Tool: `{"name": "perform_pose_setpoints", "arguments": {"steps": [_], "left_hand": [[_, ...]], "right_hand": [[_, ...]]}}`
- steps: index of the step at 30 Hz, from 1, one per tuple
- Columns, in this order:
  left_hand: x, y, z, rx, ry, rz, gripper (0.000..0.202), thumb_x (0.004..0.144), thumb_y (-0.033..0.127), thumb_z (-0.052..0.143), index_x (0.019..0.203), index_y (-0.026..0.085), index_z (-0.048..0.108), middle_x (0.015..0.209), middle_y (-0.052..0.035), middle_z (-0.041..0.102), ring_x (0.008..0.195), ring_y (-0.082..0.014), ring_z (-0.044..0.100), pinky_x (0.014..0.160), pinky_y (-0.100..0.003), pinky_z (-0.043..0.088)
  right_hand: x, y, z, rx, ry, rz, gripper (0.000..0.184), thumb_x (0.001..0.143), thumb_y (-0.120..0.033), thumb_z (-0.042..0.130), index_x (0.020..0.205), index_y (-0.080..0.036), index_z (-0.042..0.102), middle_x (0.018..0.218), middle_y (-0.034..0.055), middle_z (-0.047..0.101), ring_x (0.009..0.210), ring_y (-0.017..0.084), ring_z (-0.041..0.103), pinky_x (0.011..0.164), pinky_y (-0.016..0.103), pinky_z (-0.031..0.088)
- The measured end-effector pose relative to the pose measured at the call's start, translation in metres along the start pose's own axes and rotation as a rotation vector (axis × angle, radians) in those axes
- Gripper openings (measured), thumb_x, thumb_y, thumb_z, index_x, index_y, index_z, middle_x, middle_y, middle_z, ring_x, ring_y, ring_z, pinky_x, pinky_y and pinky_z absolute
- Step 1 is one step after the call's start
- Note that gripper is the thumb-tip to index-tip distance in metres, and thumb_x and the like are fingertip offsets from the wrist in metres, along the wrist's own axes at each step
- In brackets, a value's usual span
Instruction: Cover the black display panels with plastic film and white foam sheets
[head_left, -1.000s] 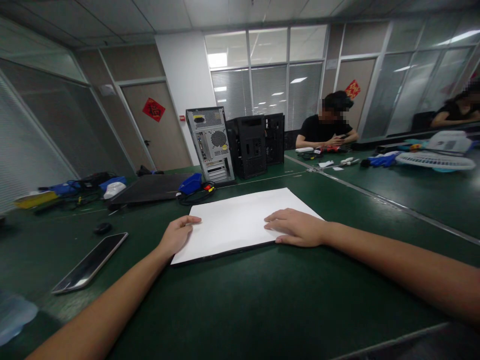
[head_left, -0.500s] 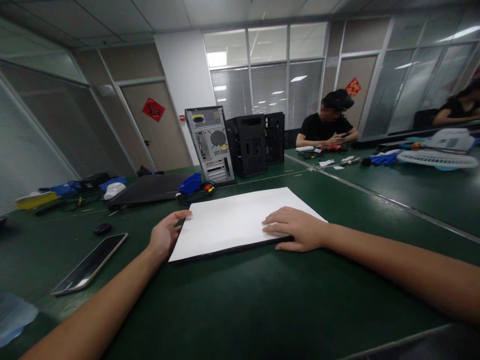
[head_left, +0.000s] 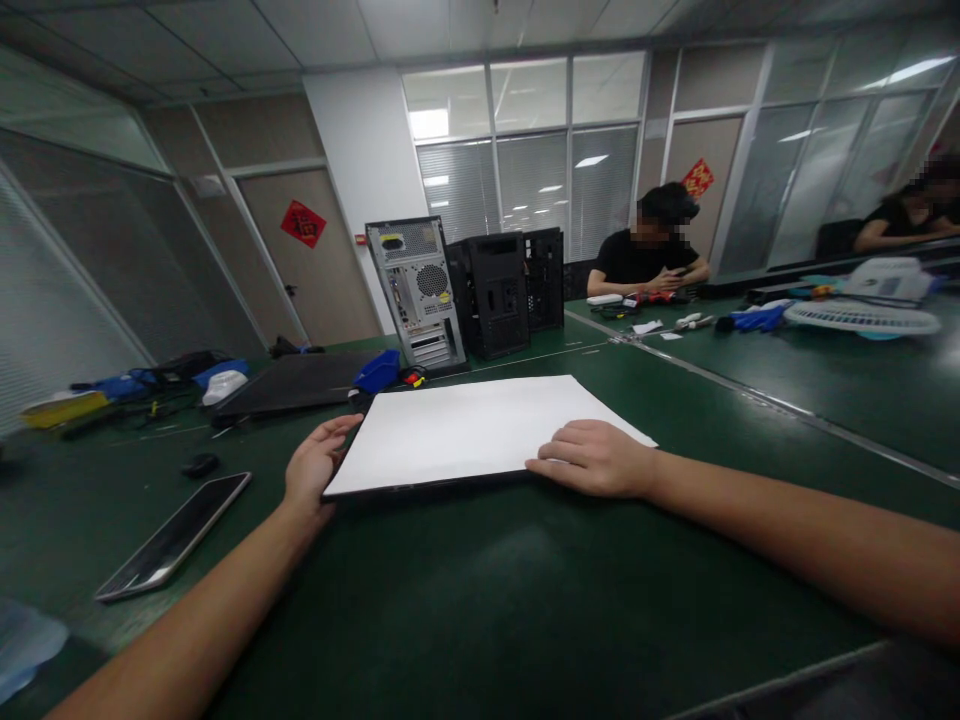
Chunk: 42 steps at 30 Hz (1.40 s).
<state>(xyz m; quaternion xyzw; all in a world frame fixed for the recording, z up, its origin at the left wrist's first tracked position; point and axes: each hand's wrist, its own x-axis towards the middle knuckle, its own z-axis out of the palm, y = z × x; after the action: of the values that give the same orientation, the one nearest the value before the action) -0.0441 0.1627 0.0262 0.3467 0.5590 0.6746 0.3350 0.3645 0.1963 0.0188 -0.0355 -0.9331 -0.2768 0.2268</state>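
A flat white panel [head_left: 480, 430] with a dark underside lies in front of me on the green table [head_left: 480, 590], its near edge raised slightly off the surface. My left hand [head_left: 313, 468] grips the panel's near left corner, thumb on top and fingers below. My right hand [head_left: 594, 458] holds the near right edge, its fingers curled over the top of it.
A phone [head_left: 174, 535] lies at the left. Behind the panel are a dark flat case panel [head_left: 296, 382], a blue bin [head_left: 377, 371], a grey computer tower [head_left: 417, 292] and black towers [head_left: 499, 292]. A seated person [head_left: 649, 255] works at the far side, near tools [head_left: 750, 318].
My left hand slid off the top to the panel's left corner and took hold. My right hand drew back to the near edge. The panel's near edge has lifted a little.
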Motion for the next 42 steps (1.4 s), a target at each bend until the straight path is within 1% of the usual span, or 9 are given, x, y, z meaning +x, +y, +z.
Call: {"name": "perform_pose_setpoints", "arguments": {"steps": [4, 10, 14, 16, 18, 23, 34, 39, 42], "left_hand": [[0.002, -0.002, 0.000, -0.016, -0.029, -0.033, 0.034, 0.069, 0.001, 0.057, 0.097, 0.019, 0.064, 0.114, -0.0076, 0.073, 0.078, -0.0160, 0.070, 0.051, -0.021, 0.049], [0.000, -0.007, 0.001, 0.033, -0.194, -0.076, 0.039, 0.066, 0.004, 0.066, 0.101, 0.020, 0.063, 0.119, -0.0070, 0.071, 0.062, -0.0101, 0.065, 0.044, -0.019, 0.042], [-0.008, -0.002, -0.001, 0.216, -0.423, 0.088, 0.044, 0.061, 0.018, 0.080, 0.104, 0.020, 0.068, 0.132, -0.0110, 0.065, 0.108, -0.0249, 0.066, 0.083, -0.032, 0.054], [-0.011, 0.001, -0.004, 0.401, -0.561, 0.266, 0.047, 0.062, 0.026, 0.082, 0.106, 0.021, 0.071, 0.138, -0.0112, 0.060, 0.125, -0.0300, 0.056, 0.105, -0.041, 0.043], [-0.012, 0.001, -0.007, 0.553, -0.636, 0.437, 0.047, 0.066, 0.031, 0.079, 0.112, 0.024, 0.072, 0.140, -0.0089, 0.059, 0.131, -0.0304, 0.051, 0.113, -0.043, 0.033], [-0.010, -0.004, -0.011, 0.812, -0.552, 0.596, 0.044, 0.080, 0.032, 0.063, 0.124, 0.026, 0.069, 0.133, -0.0031, 0.065, 0.128, -0.0265, 0.055, 0.114, -0.038, 0.032], [-0.029, 0.002, 0.001, 0.921, -0.476, 0.687, 0.041, 0.087, 0.029, 0.049, 0.123, 0.021, 0.068, 0.125, -0.0070, 0.070, 0.104, -0.0277, 0.069, 0.093, -0.045, 0.053], [-0.029, -0.004, 0.001, 0.941, -0.477, 0.786, 0.039, 0.085, 0.030, 0.057, 0.122, 0.022, 0.068, 0.125, -0.0061, 0.070, 0.116, -0.0267, 0.064, 0.103, -0.043, 0.047], [-0.026, -0.013, 0.004, 0.954, -0.408, 0.798, 0.049, 0.087, 0.034, 0.055, 0.134, 0.022, 0.057, 0.137, -0.0068, 0.062, 0.125, -0.0262, 0.057, 0.106, -0.042, 0.044]], "right_hand": [[-0.004, 0.006, -0.003, -0.006, 0.072, 0.028, 0.037, 0.094, -0.018, 0.051, 0.131, -0.020, 0.055, 0.104, 0.0086, 0.069, 0.085, 0.018, 0.063, 0.069, 0.033, 0.050], [-0.010, 0.017, -0.009, -0.077, 0.139, 0.164, 0.038, 0.094, -0.017, 0.051, 0.131, -0.021, 0.056, 0.111, 0.0084, 0.068, 0.094, 0.021, 0.063, 0.076, 0.038, 0.051], [-0.018, 0.025, -0.012, -0.069, 0.192, 0.190, 0.038, 0.092, -0.016, 0.053, 0.130, -0.021, 0.058, 0.113, 0.0087, 0.068, 0.096, 0.021, 0.062, 0.078, 0.039, 0.051], [-0.022, 0.028, -0.012, -0.048, 0.204, 0.198, 0.038, 0.092, -0.017, 0.053, 0.130, -0.022, 0.058, 0.114, 0.0085, 0.068, 0.098, 0.022, 0.062, 0.080, 0.040, 0.051], [-0.026, 0.032, -0.011, -0.040, 0.207, 0.212, 0.039, 0.093, -0.018, 0.053, 0.130, -0.024, 0.058, 0.115, 0.0081, 0.067, 0.098, 0.022, 0.062, 0.080, 0.040, 0.051], [-0.031, 0.037, -0.003, -0.070, 0.262, 0.245, 0.045, 0.090, -0.014, 0.055, 0.133, -0.025, 0.055, 0.113, 0.0084, 0.067, 0.094, 0.022, 0.061, 0.080, 0.040, 0.051], [-0.026, 0.037, -0.005, -0.108, 0.429, 0.395, 0.032, 0.083, -0.017, 0.068, 0.114, -0.023, 0.061, 0.102, 0.0068, 0.065, 0.094, 0.021, 0.060, 0.080, 0.039, 0.051], [-0.027, 0.043, -0.012, -0.112, 0.399, 0.426, 0.021, 0.085, -0.018, 0.065, 0.106, -0.023, 0.064, 0.090, 0.0049, 0.063, 0.082, 0.018, 0.057, 0.071, 0.034, 0.049], [-0.026, 0.052, -0.019, -0.143, 0.354, 0.435, 0.016, 0.087, -0.022, 0.063, 0.103, -0.022, 0.065, 0.085, 0.0044, 0.061, 0.076, 0.017, 0.055, 0.068, 0.033, 0.047]]}}
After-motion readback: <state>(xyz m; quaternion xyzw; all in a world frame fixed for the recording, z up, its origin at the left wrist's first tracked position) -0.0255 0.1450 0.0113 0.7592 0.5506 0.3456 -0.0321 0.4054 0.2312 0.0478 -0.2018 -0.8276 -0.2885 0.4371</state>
